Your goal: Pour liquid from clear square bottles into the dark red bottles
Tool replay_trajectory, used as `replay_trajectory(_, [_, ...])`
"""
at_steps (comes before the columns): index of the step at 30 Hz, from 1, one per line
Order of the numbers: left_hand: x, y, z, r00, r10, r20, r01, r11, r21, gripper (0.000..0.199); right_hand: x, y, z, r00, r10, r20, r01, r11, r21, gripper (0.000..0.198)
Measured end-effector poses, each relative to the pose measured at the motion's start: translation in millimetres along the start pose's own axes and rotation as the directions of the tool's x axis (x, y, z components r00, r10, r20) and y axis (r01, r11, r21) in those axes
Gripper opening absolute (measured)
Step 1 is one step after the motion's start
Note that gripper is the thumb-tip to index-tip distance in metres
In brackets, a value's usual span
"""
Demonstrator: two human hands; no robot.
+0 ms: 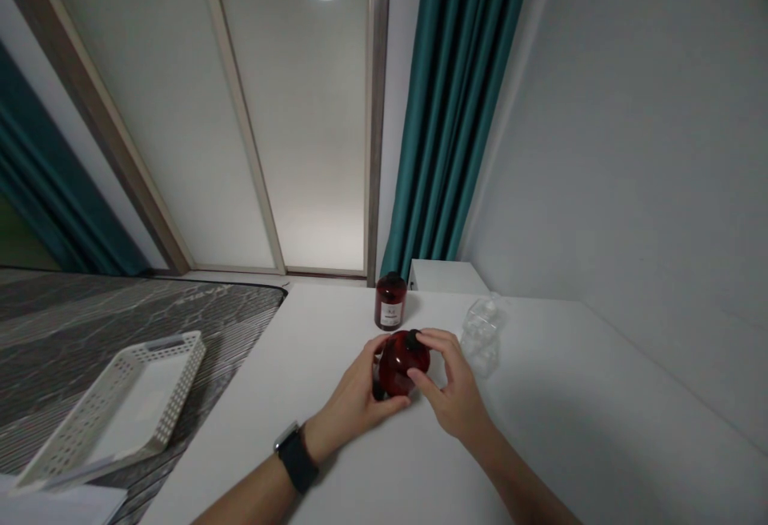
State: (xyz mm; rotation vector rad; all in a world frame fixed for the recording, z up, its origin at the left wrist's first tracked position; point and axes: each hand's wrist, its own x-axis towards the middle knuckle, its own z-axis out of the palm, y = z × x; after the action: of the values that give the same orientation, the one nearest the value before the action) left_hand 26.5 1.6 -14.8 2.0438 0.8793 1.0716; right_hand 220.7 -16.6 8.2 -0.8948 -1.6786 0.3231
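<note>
Between my hands is a dark red bottle (401, 365) with a black cap, tilted with its top toward the right. My left hand (366, 389), with a dark watch on the wrist, is wrapped round the bottle's left side and base. At the black cap (413, 338), my right hand (449, 385) has its fingers closed, the thumb touching the bottle's side. A second dark red bottle (391, 301) with a black cap and a white label stands upright just behind. To the right, a clear crumpled plastic piece (481, 337) lies on the white table (336, 325).
Left of the table, a white perforated basket (174, 397) sits lower down, near a grey patterned surface (240, 325). A small white cabinet (447, 275) and a teal curtain (462, 109) are beyond the far table edge. A grey wall (630, 149) runs along the right.
</note>
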Motion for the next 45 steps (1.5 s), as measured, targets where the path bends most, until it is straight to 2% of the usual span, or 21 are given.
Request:
replay_trajectory(5, [1.9,6.9,-6.8,0.999,0.007,0.038,-0.006,1.0,-0.01,0.084,0.1,5.1,-1.3,0.998,0.062,0.023,-0.063,0.997,0.049,0.036])
replay_trajectory(9, [1.6,8.5,-18.0,0.993,0.062,0.101,-0.064,0.998,0.024,0.076,0.1,11.4,-3.9,0.988,0.128,0.085,-0.14,0.976,0.165,0.035])
replay_trajectory(13, [0.4,7.3,-22.5,0.991,0.083,0.104,-0.086,0.996,0.028,0.072,-0.6,16.3,-5.0,0.981,0.143,0.129,-0.173,0.949,0.265,0.033])
replay_trajectory(22, [-2.2,0.2,-15.2,0.994,0.076,0.078,-0.078,0.996,0.032,0.078,3.4,2.7,-8.4,0.984,0.08,0.156,-0.105,0.981,0.16,0.031])
replay_trajectory(27, [-4.8,-3.3,-7.5,0.999,0.026,0.029,-0.028,0.997,0.067,0.079,0.7,0.7,-4.9,0.987,0.066,0.145,-0.089,0.984,0.153,0.043])
replay_trajectory(32, [-5.8,-9.0,-4.3,1.0,0.019,0.008,-0.019,0.997,0.069,0.096,0.1,3.6,-4.8,0.986,0.079,0.144,-0.102,0.981,0.163,0.04])
replay_trajectory(35, [-5.8,-11.2,-6.8,0.998,0.042,0.038,-0.045,0.996,0.076,0.101,0.4,8.0,-7.5,0.977,0.117,0.177,-0.149,0.973,0.178,0.039])
replay_trajectory(41, [-0.8,-2.2,-12.6,0.988,0.133,0.084,-0.136,0.99,0.037,0.081,-1.2,21.0,-10.9,0.953,0.188,0.239,-0.25,0.931,0.267,0.043])
replay_trajectory(45, [2.8,5.4,-14.3,0.985,0.144,0.099,-0.142,0.989,-0.028,0.073,-0.7,25.5,-11.7,0.94,0.2,0.276,-0.281,0.913,0.296,0.047])
